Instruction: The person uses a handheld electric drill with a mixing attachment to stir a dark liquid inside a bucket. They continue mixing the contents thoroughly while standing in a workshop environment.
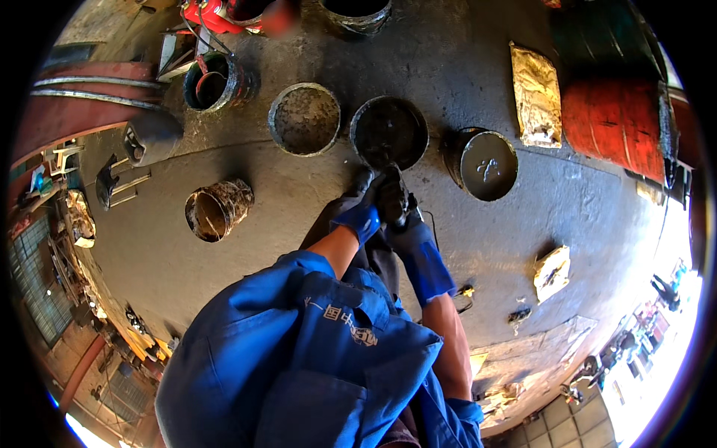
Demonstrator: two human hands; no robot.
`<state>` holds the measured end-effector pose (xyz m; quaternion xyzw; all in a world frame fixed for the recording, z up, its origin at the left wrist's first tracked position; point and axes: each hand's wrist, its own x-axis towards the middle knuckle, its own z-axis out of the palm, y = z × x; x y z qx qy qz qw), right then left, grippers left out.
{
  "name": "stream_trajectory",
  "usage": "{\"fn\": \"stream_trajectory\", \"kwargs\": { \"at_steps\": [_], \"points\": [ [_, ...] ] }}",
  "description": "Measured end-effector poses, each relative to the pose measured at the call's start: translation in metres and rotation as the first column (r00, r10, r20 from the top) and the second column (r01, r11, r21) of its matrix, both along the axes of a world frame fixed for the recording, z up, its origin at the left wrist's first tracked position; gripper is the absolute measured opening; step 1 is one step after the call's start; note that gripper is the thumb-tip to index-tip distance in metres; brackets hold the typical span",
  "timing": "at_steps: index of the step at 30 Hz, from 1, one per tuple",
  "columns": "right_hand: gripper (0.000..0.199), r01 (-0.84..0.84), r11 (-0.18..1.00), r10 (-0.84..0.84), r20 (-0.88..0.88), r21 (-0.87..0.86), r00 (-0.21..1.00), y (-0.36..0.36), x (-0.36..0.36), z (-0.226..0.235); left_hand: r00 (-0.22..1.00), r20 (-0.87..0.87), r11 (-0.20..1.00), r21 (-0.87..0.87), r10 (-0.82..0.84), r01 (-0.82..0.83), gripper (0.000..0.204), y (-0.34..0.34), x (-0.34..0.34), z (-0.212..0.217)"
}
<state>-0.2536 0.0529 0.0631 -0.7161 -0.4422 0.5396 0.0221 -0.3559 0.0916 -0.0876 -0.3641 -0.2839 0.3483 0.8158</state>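
Both my hands wear blue gloves blackened with grease at the fingers. My left hand [364, 213] and my right hand [393, 200] are pressed together just below the near rim of a round pan of black grease [388, 128]. Their fingers close around a small dark greasy piece between them, whose shape I cannot make out. My blue jacket fills the lower middle of the view.
Left of the black pan is a round pan of grey gritty stuff [304, 118]. A lidded dark bucket [487, 164] stands to the right. A dirty tin [218, 210] lies on its side at left. Beyond are a red drum [612, 119], a golden sack [536, 93] and a crumpled bag [553, 272].
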Motion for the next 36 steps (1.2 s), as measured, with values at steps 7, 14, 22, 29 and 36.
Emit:
{"fn": "stream_trajectory", "kwargs": {
  "at_steps": [7,14,22,29,36],
  "points": [
    [0.036,0.006,1.0,-0.006,-0.006,0.009,1.0,-0.001,0.003,-0.005,0.992,-0.122,0.999,-0.028,0.023,-0.027,0.04,0.007,-0.005,-0.002],
    [0.039,0.016,0.999,-0.015,-0.017,0.03,1.0,-0.001,0.008,-0.011,0.982,-0.187,1.0,0.006,0.019,-0.018,0.04,0.012,0.003,0.026],
    [0.038,0.134,0.978,-0.107,-0.169,0.159,0.98,-0.007,0.004,-0.022,0.952,-0.3,0.994,-0.074,0.059,-0.085,0.03,0.005,0.004,0.008],
    [0.037,0.077,0.99,-0.071,-0.051,0.118,0.996,-0.007,0.014,-0.031,0.944,-0.331,0.998,-0.069,-0.011,-0.013,0.037,0.016,0.002,0.028],
    [0.042,0.116,0.993,-0.118,-0.145,-0.023,0.982,0.027,0.007,0.01,0.925,-0.374,0.997,-0.039,-0.074,0.065,0.034,0.027,-0.001,0.055]
  ]
}}
